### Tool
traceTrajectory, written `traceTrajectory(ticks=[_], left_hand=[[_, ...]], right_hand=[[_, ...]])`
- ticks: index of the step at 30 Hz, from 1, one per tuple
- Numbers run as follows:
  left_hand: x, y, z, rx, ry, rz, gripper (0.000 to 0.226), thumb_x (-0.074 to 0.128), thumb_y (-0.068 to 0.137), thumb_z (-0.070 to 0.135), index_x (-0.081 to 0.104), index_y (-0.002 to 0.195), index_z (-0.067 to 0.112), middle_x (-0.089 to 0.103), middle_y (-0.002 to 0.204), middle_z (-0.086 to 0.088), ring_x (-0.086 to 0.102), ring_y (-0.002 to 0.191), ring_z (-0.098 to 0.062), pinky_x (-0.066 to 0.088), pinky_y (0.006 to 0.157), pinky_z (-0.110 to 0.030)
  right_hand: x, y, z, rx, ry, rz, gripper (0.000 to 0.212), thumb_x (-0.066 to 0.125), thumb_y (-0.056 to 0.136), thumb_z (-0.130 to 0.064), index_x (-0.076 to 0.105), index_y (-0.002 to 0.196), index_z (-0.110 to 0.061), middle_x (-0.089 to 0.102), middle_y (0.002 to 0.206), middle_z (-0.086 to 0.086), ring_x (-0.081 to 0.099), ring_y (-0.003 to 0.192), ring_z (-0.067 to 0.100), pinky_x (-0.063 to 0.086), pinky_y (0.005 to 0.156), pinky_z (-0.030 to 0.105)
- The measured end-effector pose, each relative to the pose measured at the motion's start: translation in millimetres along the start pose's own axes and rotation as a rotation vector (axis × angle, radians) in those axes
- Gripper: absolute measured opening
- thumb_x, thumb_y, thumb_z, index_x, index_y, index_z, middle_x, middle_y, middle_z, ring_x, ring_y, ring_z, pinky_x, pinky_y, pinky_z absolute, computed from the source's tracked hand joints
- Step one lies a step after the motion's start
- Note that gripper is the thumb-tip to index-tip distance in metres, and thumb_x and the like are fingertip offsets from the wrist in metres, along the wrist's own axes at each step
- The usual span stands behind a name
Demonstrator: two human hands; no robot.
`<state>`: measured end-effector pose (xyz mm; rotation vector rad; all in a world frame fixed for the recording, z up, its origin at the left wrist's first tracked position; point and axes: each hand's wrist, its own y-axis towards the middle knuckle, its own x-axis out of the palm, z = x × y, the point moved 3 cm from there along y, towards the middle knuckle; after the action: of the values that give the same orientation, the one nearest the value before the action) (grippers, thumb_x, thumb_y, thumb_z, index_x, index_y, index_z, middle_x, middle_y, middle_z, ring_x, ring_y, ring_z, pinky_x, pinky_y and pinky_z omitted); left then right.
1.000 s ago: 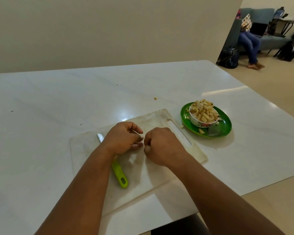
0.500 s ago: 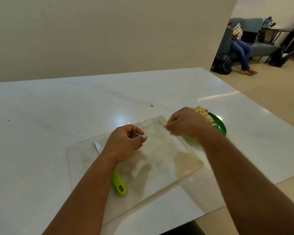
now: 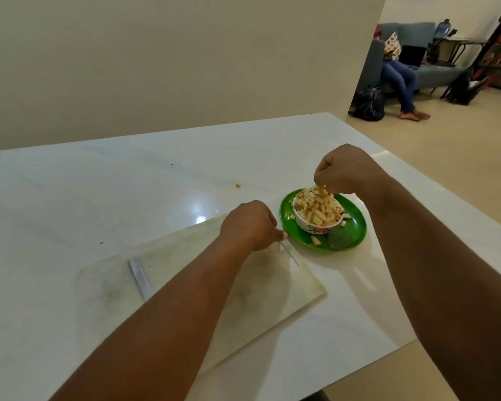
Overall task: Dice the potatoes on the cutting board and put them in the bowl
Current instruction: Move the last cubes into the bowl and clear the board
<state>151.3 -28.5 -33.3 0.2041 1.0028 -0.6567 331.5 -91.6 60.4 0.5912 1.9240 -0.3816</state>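
Your right hand (image 3: 346, 172) hangs over the far rim of the bowl (image 3: 315, 224), fingers curled downward with the tips bunched just above the heaped diced potatoes (image 3: 318, 206). This posture suits letting a last pinch fall onto the pile, though whether any piece is left between the fingertips cannot be told. Your left hand (image 3: 250, 225) rests at the far right edge of the cutting board (image 3: 185, 270), fingers curled under. It appears to be gathering or steadying near the board's handle slot, and whether it holds anything is hidden.

The bowl stands on a green plate (image 3: 350, 233) just beside the board's right edge, near the right side of the surface (image 3: 99, 198). That keeps the carry short, and the plate catches spill. A few stray pieces lie on the plate, including one (image 3: 315, 241) in front of the bowl.

The knife (image 3: 139, 277) lies set down on the left part of the board, its handle hidden under your left forearm.

Count: one bowl, one plate, one board, one knife. One loose crumb (image 3: 238, 185) lies on the surface, well beyond the board. No uncut potato shows on the board, so the task reads as nearly finished.
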Motion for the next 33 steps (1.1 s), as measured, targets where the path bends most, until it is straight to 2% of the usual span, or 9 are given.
traceTrajectory(ticks=[2,5,14,16,19,22,24,28,33], left_hand=[[10,9,5,-0.011,0.044,0.012,0.032,0.085,0.077,0.046,0.079,0.101,0.026,0.074,0.097,0.006,0.068,0.09,-0.017,0.059,0.082,-0.034],[15,15,6,-0.028,0.08,0.022,0.026,0.084,0.07,0.045,0.08,0.088,0.026,0.073,0.081,0.006,0.069,0.077,-0.017,0.063,0.075,-0.038],[8,11,9,0.024,0.144,0.082,0.013,0.075,0.076,0.031,0.074,0.079,0.018,0.071,0.076,0.002,0.067,0.071,-0.019,0.062,0.07,-0.036],[2,5,11,0.012,0.027,0.118,0.017,0.077,0.079,0.032,0.075,0.074,0.016,0.071,0.069,0.001,0.069,0.066,-0.017,0.062,0.067,-0.034],[-9,-4,18,-0.01,-0.42,0.162,0.012,0.079,0.082,0.021,0.079,0.073,0.014,0.074,0.067,-0.002,0.074,0.068,-0.016,0.064,0.071,-0.035],[-15,-8,27,-0.015,-0.926,0.102,0.006,0.082,0.084,0.009,0.08,0.088,0.005,0.078,0.081,-0.011,0.077,0.078,-0.021,0.064,0.08,-0.035],[-15,-7,34,-0.004,-1.109,0.049,0.01,0.079,0.088,0.005,0.077,0.097,0.0,0.078,0.089,-0.015,0.077,0.084,-0.022,0.062,0.079,-0.029],[-15,-1,38,-0.009,-1.209,0.071,0.021,0.079,0.087,0.003,0.074,0.107,0.006,0.077,0.102,-0.016,0.077,0.093,-0.024,0.062,0.079,-0.029],[-13,12,34,0.028,-1.152,-0.139,0.023,0.068,0.093,-0.004,0.073,0.113,0.006,0.077,0.106,-0.016,0.076,0.098,-0.025,0.062,0.085,-0.03]], right_hand=[[-4,3,4,0.0,0.04,0.002,0.017,0.062,0.077,-0.003,0.075,0.087,0.001,0.073,0.087,0.017,0.072,0.083,0.032,0.061,0.077,0.043],[-13,2,12,0.024,0.168,0.031,0.015,0.063,0.08,-0.002,0.076,0.084,-0.008,0.074,0.081,0.01,0.074,0.078,0.025,0.062,0.076,0.045],[-2,-32,22,-0.036,0.454,0.198,0.005,0.075,0.081,-0.017,0.073,0.079,-0.022,0.071,0.073,-0.002,0.069,0.069,0.014,0.058,0.062,0.03],[10,-42,19,-0.058,0.493,0.197,0.004,0.075,0.081,-0.022,0.074,0.079,-0.024,0.072,0.071,-0.004,0.068,0.068,0.009,0.056,0.06,0.027],[29,-53,14,-0.076,0.478,0.146,0.003,0.074,0.083,-0.025,0.074,0.081,-0.028,0.071,0.072,-0.01,0.068,0.073,0.004,0.054,0.061,0.022],[38,-60,10,-0.088,0.548,0.033,0.011,0.071,0.088,-0.027,0.077,0.098,-0.031,0.074,0.08,-0.011,0.07,0.076,0.007,0.058,0.069,0.024],[37,-62,9,-0.079,0.726,-0.02,0.016,0.073,0.09,-0.026,0.077,0.106,-0.027,0.076,0.083,-0.004,0.074,0.077,0.013,0.061,0.077,0.031],[27,-56,17,-0.039,0.894,0.041,0.01,0.074,0.089,-0.011,0.078,0.096,-0.015,0.076,0.084,0.01,0.073,0.088,0.033,0.06,0.084,0.044],[19,-45,22,-0.032,0.805,0.027,0.012,0.073,0.088,-0.006,0.077,0.095,-0.015,0.076,0.082,0.006,0.075,0.081,0.024,0.061,0.076,0.031]])
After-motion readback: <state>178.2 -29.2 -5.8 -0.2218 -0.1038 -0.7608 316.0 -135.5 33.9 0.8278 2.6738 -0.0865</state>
